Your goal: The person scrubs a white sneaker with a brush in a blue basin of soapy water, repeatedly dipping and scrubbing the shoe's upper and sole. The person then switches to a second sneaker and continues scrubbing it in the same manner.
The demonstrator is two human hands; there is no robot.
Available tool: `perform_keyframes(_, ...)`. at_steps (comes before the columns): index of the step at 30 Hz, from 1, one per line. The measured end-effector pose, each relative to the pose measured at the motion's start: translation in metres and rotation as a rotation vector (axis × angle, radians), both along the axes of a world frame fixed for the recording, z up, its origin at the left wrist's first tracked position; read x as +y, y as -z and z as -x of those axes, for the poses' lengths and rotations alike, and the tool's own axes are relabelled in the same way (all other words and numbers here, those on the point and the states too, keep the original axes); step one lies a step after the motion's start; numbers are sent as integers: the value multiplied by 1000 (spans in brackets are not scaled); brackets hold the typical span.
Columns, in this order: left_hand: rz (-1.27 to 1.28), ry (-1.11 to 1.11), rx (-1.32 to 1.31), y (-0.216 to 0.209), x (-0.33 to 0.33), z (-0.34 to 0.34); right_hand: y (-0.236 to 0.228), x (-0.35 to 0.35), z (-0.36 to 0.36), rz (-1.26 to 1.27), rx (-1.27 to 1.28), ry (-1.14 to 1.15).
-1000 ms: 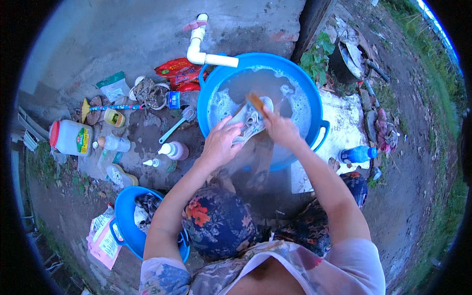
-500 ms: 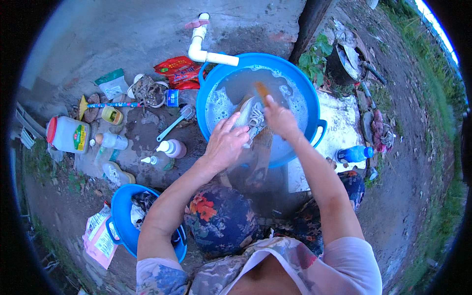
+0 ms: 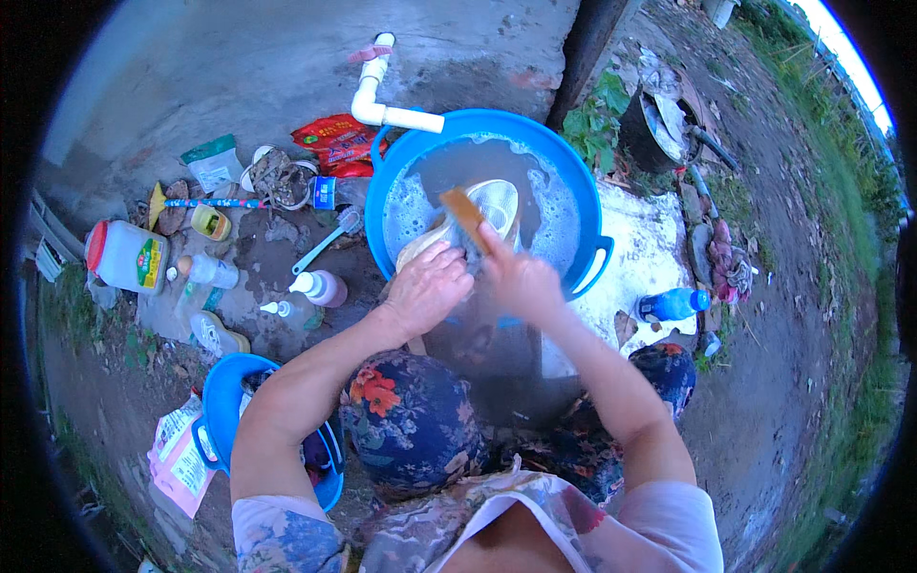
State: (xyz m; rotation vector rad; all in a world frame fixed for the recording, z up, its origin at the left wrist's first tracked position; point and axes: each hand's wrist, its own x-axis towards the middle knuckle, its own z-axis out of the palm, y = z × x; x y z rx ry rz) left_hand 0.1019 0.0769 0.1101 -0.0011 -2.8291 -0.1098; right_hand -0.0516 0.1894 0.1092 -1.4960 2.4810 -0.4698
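Blue plastic basin [image 3: 585, 205] of soapy water, on the ground under a white pipe [image 3: 387, 105]. At its near rim, pale shoe [image 3: 468, 215] half out of the suds. Left hand [image 3: 427, 289] clamped on the shoe's near end. Right hand [image 3: 521, 279] closed around a wooden-backed brush [image 3: 465, 212] pressed on the shoe. Left of the basin, bottles [image 3: 320, 287] and a white jug [image 3: 124, 256].
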Motion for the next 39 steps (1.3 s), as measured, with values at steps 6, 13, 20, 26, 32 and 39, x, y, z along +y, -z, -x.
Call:
perform_keyframes(6,-24,28,107,-3,0,12,18,-21,27,100,-99,98)
perform_keyframes(13,-125,-7,-3,-9,-4,18,32,-31,58,-32,-66,213)
perform_keyframes(20,-231,-126,-72,-3,-15,1,-1,-19,4,-214,-219,97)
perform_keyframes(26,-301,-94,35,-2,-21,18,37,-73,54,-125,-54,263)
perform_keyframes(32,-378,-210,-2,10,-24,-7,-5,-17,7,-308,-221,51)
perform_keyframes(39,-375,-364,3,-1,-20,-4,37,-55,58,-166,-221,356)
